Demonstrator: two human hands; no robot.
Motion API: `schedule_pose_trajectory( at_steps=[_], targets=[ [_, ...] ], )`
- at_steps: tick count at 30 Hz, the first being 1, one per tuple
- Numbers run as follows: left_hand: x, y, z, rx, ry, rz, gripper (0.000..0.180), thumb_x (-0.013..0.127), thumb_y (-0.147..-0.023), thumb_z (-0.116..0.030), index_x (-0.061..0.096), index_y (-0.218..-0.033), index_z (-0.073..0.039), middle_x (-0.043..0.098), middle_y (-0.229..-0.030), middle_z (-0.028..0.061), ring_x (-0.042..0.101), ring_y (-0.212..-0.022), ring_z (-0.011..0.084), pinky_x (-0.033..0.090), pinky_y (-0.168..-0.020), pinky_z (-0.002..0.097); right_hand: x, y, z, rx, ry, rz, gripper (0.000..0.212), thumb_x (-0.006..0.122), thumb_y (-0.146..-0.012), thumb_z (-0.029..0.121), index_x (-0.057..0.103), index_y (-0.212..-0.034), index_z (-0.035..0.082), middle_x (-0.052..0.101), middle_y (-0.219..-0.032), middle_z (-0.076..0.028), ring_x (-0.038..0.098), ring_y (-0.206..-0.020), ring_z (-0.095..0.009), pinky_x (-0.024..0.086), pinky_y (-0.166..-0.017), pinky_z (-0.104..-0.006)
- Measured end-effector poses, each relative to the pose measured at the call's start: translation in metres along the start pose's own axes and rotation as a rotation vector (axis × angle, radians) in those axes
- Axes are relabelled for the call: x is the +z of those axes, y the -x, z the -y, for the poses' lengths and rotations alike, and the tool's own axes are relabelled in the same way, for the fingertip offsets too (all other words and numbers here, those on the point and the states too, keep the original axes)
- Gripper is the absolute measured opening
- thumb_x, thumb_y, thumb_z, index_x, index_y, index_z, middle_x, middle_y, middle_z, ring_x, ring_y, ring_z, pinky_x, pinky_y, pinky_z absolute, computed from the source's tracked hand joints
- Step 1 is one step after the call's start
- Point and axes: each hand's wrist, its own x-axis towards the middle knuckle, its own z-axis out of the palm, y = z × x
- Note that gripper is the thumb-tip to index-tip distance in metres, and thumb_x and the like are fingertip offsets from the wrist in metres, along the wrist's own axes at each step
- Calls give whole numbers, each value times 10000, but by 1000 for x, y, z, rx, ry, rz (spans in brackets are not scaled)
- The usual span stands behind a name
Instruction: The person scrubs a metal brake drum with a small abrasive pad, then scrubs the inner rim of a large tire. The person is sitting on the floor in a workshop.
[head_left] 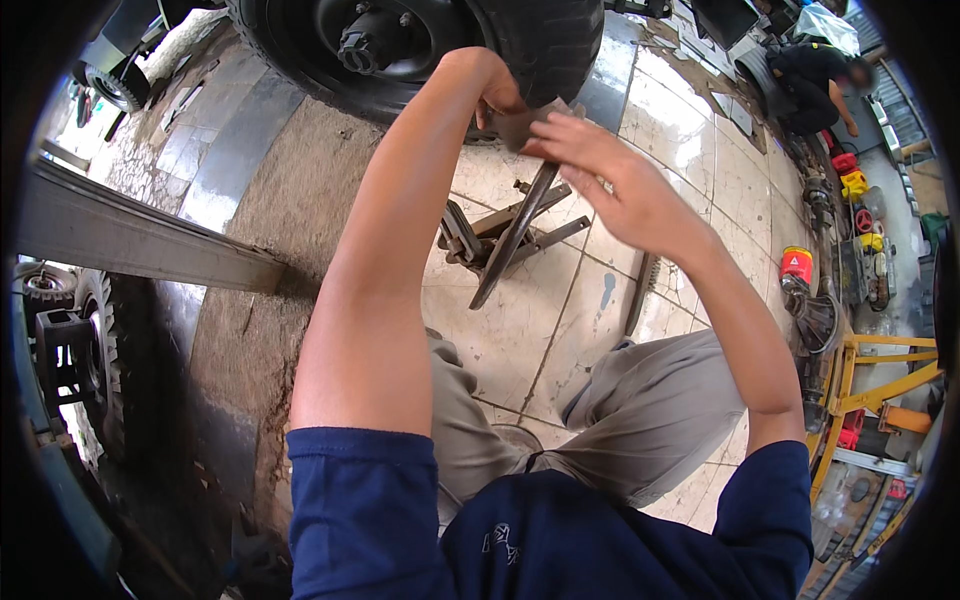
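Observation:
Just in front of a large black tyre (pixel 545 45) on a black wheel, both my hands meet at a blurred brownish flat piece (pixel 520 128). My left hand (pixel 488 85) bends down over it, fingers curled at its edge and partly hidden. From the right, my right hand (pixel 615 185) reaches across with its fingers stretched out, their tips against the piece and the thumb apart. A dark metal bar (pixel 512 240) slants down from under the hands; whether it joins the piece cannot be made out. Behind the bar, a metal linkage tool (pixel 465 235) lies on the tiles.
A grey metal post (pixel 150 225) stands at left, near another treaded tyre (pixel 100 350). Along the right are a red can (pixel 796 265), metal parts and a yellow frame (pixel 850 385). A person in dark clothes (pixel 810 85) crouches at the far right. A long rod (pixel 642 290) lies near my knee.

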Motion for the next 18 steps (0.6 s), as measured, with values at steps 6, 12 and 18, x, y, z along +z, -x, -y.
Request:
schedule_pose_trajectory(
  at_steps=[6,12,18],
  targets=[
    [-3,12,-9,39,-53,1,692,666,-898,-593,607,-1443,-171,613,-1468,29,674,-1210,186,544,-1042,462,-1,-2,-9,97,13,-60,385,511,-1071,147,586,-1427,19,535,-1537,-147,424,-1491,-309,335,-1234,-421],
    [-6,10,-12,-18,-49,42,611,585,-975,-523,549,-1483,-185,585,-1497,56,605,-1321,211,511,-1088,463,-4,2,-11,43,44,-58,371,500,-1075,141,595,-1416,27,575,-1495,-144,462,-1459,-317,367,-1214,-414],
    [2,15,-12,-64,-28,-10,1031,712,-725,-833,591,-1453,-113,605,-1464,89,604,-1321,233,494,-1114,470,1,-1,-15,47,206,-120,365,488,-1068,116,605,-1413,104,614,-1442,-136,537,-1375,-307,400,-1176,-441]
  ],
)
